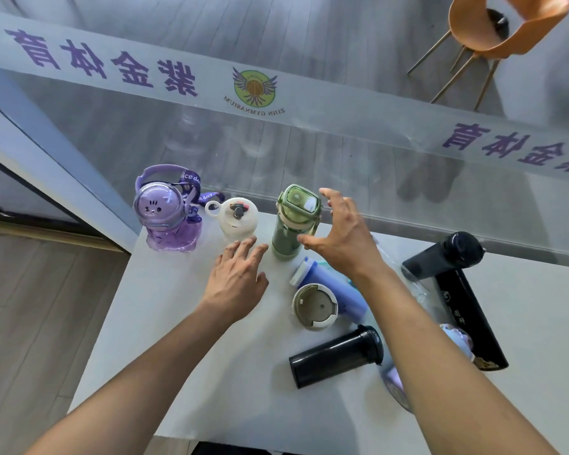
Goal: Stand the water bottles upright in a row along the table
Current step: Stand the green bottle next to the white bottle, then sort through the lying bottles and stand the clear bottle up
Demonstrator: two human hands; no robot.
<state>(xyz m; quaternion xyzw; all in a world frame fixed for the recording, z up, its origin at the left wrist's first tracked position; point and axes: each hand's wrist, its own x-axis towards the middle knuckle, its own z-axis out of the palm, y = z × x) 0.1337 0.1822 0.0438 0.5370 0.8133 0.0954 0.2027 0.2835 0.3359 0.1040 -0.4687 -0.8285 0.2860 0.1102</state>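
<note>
Three bottles stand upright along the far edge of the white table (178,339): a purple rabbit bottle (166,215), a small white bottle (235,218) and a green bottle (294,221). My right hand (342,234) hovers open just right of the green bottle, fingers spread, not touching it. My left hand (239,277) is open, fingers near the white bottle's base. A blue bottle (332,287), a black tumbler (337,356) and a black bottle (444,254) lie on their sides. A beige-lidded cup (314,307) shows its lid.
A glass wall with purple lettering (276,136) runs right behind the table. A long black case (467,316) and a pale purple item (457,339), partly hidden by my right arm, lie at the right. An orange chair (493,24) stands beyond the glass.
</note>
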